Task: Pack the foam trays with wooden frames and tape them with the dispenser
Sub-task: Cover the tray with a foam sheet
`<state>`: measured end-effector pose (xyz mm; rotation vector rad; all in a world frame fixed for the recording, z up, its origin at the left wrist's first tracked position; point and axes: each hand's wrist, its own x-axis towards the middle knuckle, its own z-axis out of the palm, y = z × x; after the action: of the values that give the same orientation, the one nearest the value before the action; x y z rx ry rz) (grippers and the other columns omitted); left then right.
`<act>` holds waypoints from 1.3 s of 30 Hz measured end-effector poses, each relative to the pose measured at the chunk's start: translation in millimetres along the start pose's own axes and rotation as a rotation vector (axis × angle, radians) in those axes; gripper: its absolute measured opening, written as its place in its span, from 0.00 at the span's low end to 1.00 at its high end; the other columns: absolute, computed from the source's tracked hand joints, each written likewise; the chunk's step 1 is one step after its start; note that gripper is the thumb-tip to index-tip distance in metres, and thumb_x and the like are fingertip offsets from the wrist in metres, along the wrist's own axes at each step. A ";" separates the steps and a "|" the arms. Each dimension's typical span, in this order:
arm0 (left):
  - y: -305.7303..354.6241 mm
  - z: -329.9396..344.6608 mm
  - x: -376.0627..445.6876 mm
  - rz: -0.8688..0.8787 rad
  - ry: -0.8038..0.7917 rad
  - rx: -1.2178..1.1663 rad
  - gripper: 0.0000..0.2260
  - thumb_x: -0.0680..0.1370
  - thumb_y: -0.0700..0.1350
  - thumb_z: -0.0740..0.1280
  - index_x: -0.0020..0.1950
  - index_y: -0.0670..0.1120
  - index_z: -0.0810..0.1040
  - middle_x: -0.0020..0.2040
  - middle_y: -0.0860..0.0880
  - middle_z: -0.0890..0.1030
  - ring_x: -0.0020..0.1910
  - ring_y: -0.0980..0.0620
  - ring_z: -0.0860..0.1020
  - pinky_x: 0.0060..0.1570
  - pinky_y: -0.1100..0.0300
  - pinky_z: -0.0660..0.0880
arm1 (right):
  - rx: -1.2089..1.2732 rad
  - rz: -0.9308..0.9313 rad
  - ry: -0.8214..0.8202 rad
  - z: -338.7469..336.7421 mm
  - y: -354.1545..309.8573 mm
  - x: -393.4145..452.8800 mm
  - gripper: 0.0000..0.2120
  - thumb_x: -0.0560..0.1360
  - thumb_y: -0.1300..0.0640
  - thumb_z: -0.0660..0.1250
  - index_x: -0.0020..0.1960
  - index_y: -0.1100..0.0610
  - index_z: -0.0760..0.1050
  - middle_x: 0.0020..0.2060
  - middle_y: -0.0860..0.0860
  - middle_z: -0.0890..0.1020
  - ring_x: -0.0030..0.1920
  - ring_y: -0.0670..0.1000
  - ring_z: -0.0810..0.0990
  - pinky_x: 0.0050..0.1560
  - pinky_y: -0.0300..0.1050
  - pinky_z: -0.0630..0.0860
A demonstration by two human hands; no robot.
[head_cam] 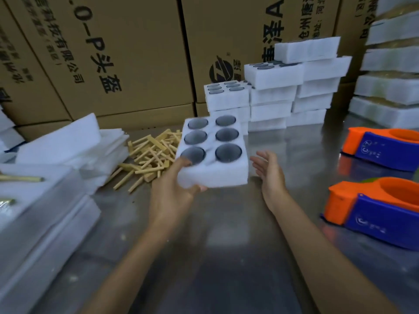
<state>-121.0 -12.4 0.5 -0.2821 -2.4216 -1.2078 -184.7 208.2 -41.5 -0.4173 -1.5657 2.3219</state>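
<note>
The left hand (pixel 172 196) gripped the near left corner of a six-well foam tray (pixel 212 152), lifted above the steel bench (pixel 226 245). The right hand (pixel 269 171) hovered just right, fingers straight. Wooden frames (pixel 149 157) lay left; tape dispensers (pixel 381 214) right.

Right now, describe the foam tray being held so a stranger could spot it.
Start at the shiny metal table. Above its middle, the left hand grips a white foam tray with six dark round discs. Unlike the stacked trays behind, it is lifted and tilted.
</note>
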 end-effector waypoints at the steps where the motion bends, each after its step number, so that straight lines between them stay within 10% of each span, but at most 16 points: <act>1: -4.1 2.3 -15.9 -0.034 -0.024 0.003 0.25 0.65 0.49 0.79 0.55 0.68 0.72 0.48 0.58 0.78 0.50 0.55 0.76 0.41 0.65 0.69 | 0.026 0.018 -0.027 -5.6 -0.4 -7.9 0.15 0.82 0.48 0.55 0.61 0.54 0.74 0.57 0.53 0.81 0.61 0.52 0.76 0.62 0.43 0.68; 4: -10.3 9.9 -54.0 -0.036 -0.093 0.059 0.26 0.66 0.51 0.78 0.54 0.70 0.68 0.45 0.63 0.77 0.45 0.57 0.76 0.38 0.73 0.67 | 0.053 0.068 -0.150 -18.4 -0.3 -37.9 0.18 0.77 0.44 0.63 0.61 0.53 0.78 0.62 0.53 0.81 0.62 0.53 0.78 0.66 0.50 0.71; 10: -8.9 -3.5 -59.4 -0.015 -0.191 -0.089 0.22 0.70 0.65 0.68 0.62 0.68 0.66 0.57 0.66 0.77 0.56 0.64 0.76 0.53 0.59 0.75 | -0.111 -0.068 -0.225 -26.9 -3.7 -80.2 0.17 0.72 0.62 0.70 0.59 0.48 0.80 0.52 0.47 0.86 0.52 0.49 0.85 0.48 0.45 0.80; 15: -44.7 -32.7 13.2 -0.180 -0.051 0.143 0.12 0.77 0.49 0.68 0.58 0.56 0.71 0.62 0.50 0.76 0.58 0.49 0.76 0.53 0.53 0.72 | -0.097 -0.014 -0.193 -24.8 -8.4 -82.9 0.17 0.72 0.64 0.69 0.58 0.51 0.80 0.50 0.49 0.86 0.48 0.51 0.85 0.47 0.47 0.80; 21: -84.7 -21.5 46.4 -0.185 -0.246 0.488 0.20 0.76 0.45 0.68 0.68 0.50 0.72 0.69 0.45 0.69 0.67 0.44 0.69 0.65 0.50 0.69 | -0.081 0.011 -0.151 -21.0 -10.0 -78.2 0.18 0.70 0.65 0.67 0.56 0.49 0.79 0.46 0.45 0.86 0.40 0.45 0.84 0.34 0.39 0.78; 29: -96.3 4.9 30.4 -0.140 -0.104 0.515 0.14 0.79 0.50 0.65 0.64 0.51 0.75 0.67 0.44 0.72 0.68 0.42 0.68 0.66 0.47 0.64 | -0.282 -0.035 -0.293 -19.5 -14.9 -74.1 0.27 0.71 0.52 0.76 0.66 0.38 0.72 0.55 0.40 0.83 0.54 0.42 0.83 0.53 0.43 0.80; 35: -94.2 -2.2 28.9 -0.156 -0.106 0.404 0.13 0.79 0.49 0.67 0.62 0.48 0.76 0.67 0.46 0.73 0.68 0.44 0.69 0.67 0.49 0.65 | -0.274 0.026 -0.362 -21.7 -20.8 -73.7 0.28 0.70 0.61 0.75 0.62 0.36 0.75 0.49 0.40 0.85 0.49 0.42 0.84 0.41 0.36 0.80; 39: -92.3 -3.0 28.6 -0.149 -0.105 0.408 0.13 0.79 0.49 0.67 0.63 0.48 0.76 0.67 0.47 0.73 0.69 0.45 0.69 0.68 0.50 0.64 | -0.276 0.030 -0.379 -27.2 -22.2 -78.9 0.30 0.65 0.62 0.76 0.61 0.38 0.77 0.50 0.44 0.86 0.51 0.47 0.85 0.51 0.46 0.81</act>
<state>-178.7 -70.5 -50.8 -0.0432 -2.7483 -0.7405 -99.9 206.6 -25.4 -0.0586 -2.0804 2.3108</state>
